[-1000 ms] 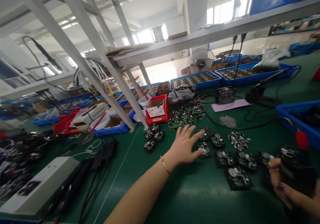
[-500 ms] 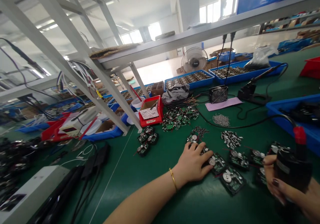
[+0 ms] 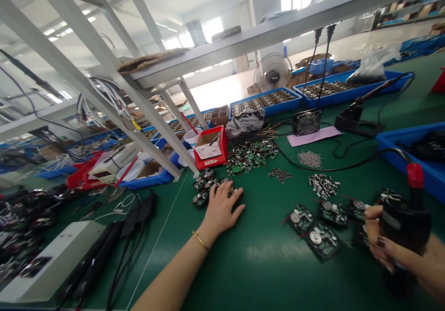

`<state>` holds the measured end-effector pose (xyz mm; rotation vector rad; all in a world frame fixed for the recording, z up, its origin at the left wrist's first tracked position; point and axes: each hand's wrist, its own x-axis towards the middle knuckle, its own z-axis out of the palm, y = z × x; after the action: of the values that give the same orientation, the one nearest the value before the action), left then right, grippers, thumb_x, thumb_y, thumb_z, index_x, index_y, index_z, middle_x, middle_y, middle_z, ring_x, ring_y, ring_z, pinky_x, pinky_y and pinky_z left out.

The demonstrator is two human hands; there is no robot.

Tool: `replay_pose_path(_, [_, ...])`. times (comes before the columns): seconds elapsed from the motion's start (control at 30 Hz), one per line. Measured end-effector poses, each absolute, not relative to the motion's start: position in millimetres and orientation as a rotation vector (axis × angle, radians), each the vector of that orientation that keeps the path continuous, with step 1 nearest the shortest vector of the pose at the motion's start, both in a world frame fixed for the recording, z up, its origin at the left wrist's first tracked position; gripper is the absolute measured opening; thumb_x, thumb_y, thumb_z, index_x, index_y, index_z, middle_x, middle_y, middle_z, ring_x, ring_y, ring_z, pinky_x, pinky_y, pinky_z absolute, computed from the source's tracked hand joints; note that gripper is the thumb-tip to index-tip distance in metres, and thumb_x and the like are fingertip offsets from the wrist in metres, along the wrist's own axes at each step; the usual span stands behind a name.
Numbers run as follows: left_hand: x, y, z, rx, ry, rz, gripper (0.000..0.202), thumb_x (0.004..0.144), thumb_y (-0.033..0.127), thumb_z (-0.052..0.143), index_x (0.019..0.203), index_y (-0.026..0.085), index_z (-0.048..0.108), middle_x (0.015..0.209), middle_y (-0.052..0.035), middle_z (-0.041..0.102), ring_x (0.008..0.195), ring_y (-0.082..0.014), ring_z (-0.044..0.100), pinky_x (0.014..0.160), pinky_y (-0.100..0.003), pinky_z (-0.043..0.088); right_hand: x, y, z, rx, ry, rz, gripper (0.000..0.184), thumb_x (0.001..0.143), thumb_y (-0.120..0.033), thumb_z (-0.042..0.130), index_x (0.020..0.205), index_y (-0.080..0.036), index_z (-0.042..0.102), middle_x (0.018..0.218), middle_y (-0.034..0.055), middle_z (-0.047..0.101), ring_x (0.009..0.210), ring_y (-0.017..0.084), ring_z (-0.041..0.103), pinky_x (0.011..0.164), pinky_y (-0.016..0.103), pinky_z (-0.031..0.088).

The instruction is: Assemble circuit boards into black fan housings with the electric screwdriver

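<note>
My left hand (image 3: 222,209) lies on the green table with its fingers spread. Its fingertips rest on a small black module with a circuit board (image 3: 226,181), partly covered by them, beside a group of similar modules (image 3: 200,200). In my right hand (image 3: 384,248) is a black corded electric screwdriver (image 3: 403,225), held upright; its tip is hidden. Several more modules with round silver discs, among them a front one (image 3: 323,240), sit between my hands, some partly behind my right fingers.
Small circuit boards with wires (image 3: 252,157) are heaped near a red bin (image 3: 222,151). Piles of screws (image 3: 309,159), dark small screws (image 3: 280,175) and small metal parts (image 3: 323,186) lie further right. Behind stand a small fan (image 3: 307,122) and a soldering iron stand (image 3: 356,118); a blue tray (image 3: 389,146) is at right.
My left hand has slid left from the middle modules to the left group. The modules that were under it no longer lie in the middle. My right hand still holds the screwdriver.
</note>
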<state>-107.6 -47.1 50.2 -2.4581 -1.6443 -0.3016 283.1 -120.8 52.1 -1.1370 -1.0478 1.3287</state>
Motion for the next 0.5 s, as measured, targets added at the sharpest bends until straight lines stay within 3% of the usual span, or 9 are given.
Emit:
replay_pose_path(0.07, [-90.4,-49.7,60.5,-2.485,-1.611,-0.35,0.049,0.101,0.044,0.053,0.144,0.023,0.058,0.153,-0.0184,0.049,0.144,-0.0383,0.042,0.122,-0.067,0.022,283.6,-119.6,52.0,-1.087,-1.082,1.321,0.052,0.088,-0.058,0.077,0.119,-0.027,0.05,0.068,-0.0035,0.052,0.051,0.015,0.047,0.049,0.026,0.04])
replay_pose_path(0.27, [37.3,-71.8,63.0,-3.066,-1.062,-0.395,0.084,0.089,0.083,0.049,0.158,0.037,0.039,0.169,-0.0113,0.029,0.154,-0.0429,0.025,0.12,-0.075,0.017,282.6,-117.0,55.7,-1.027,-1.135,1.287,0.047,0.09,-0.054,0.078,0.116,-0.023,0.054,0.068,-0.0031,0.054,0.051,0.014,0.05,0.049,0.026,0.039])
replay_pose_path(0.4, [94.0,-62.1,45.6,-3.12,-0.933,-0.321,0.087,0.089,0.079,0.054,0.159,0.031,0.037,0.169,-0.0134,0.029,0.151,-0.0467,0.028,0.117,-0.078,0.021,283.4,-120.7,56.2,-0.988,-1.093,1.266,0.044,0.091,-0.051,0.078,0.116,-0.025,0.053,0.068,-0.0038,0.054,0.051,0.013,0.048,0.048,0.024,0.039])
replay_pose_path(0.5, [94.8,-63.1,38.1,-3.131,-0.894,-0.256,0.065,0.096,0.061,0.055,0.15,0.025,0.049,0.165,-0.0118,0.037,0.146,-0.0425,0.037,0.113,-0.064,0.039,287.1,-125.0,53.5,-0.954,-1.048,1.234,0.041,0.092,-0.047,0.078,0.117,-0.026,0.052,0.067,-0.0043,0.053,0.052,0.013,0.048,0.048,0.024,0.04])
